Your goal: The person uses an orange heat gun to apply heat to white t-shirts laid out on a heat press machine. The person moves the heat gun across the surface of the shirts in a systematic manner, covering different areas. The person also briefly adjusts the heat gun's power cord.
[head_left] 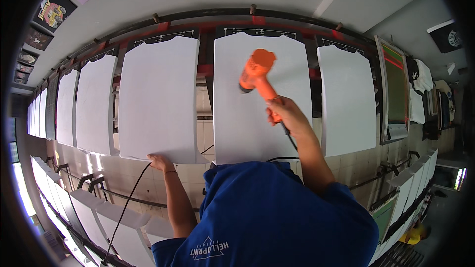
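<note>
My right hand (291, 117) is wrapped round the handle of an orange heat gun (258, 71). Its dark nozzle points down at a white shirt (237, 123) stretched over a flat board in front of me. The gun looks slightly blurred, and whether its nozzle touches the cloth I cannot tell. From the handle's end a black cord runs down toward my body. At the lower edge of another white shirt (157, 99) to the left, my left hand (161, 162) has its fingers closed at a black cable (129, 198), which trails down to the lower left.
More boards with white shirts (96, 104) line up leftward, and one shirt (348, 101) lies at the right. Beyond it stands a framed screen (394, 86). A dark rail (208, 14) runs behind the boards. Another row of white boards (118, 217) is at the lower left.
</note>
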Tool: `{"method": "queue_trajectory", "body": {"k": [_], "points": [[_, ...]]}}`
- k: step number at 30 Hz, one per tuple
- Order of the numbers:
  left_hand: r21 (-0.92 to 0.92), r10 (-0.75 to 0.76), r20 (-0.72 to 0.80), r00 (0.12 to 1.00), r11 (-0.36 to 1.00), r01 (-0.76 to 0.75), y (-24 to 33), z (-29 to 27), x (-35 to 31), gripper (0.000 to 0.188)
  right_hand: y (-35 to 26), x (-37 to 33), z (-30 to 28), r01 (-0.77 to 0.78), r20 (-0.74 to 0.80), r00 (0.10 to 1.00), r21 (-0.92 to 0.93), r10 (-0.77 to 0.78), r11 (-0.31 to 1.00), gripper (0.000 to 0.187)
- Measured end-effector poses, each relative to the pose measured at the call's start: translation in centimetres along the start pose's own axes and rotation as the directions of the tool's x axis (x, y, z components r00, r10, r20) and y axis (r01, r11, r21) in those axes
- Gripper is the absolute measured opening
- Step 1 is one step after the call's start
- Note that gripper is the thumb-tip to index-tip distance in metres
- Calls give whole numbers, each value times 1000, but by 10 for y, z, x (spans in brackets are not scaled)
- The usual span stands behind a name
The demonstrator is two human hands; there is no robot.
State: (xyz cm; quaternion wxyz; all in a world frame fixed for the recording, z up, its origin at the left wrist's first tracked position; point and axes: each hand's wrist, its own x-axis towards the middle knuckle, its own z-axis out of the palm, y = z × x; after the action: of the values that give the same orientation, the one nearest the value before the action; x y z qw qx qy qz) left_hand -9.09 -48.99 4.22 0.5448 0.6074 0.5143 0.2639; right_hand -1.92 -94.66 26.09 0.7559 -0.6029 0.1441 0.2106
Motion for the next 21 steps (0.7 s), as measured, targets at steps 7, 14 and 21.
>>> {"method": "queue_trajectory", "body": {"k": [7, 14, 21], "points": [[16, -130, -118, 984, 991, 133, -19, -4, 18, 60, -5, 6, 19, -68, 67, 995, -128, 77, 989, 29], [102, -136, -161, 978, 983, 154, -1, -1, 1, 60, 1, -43, -65, -51, -257, 966, -148, 11, 988, 33], [184, -93, -211, 973, 974, 133, -4, 0, 2, 68, -5, -73, -88, -37, -435, 900, -122, -20, 992, 32]]}}
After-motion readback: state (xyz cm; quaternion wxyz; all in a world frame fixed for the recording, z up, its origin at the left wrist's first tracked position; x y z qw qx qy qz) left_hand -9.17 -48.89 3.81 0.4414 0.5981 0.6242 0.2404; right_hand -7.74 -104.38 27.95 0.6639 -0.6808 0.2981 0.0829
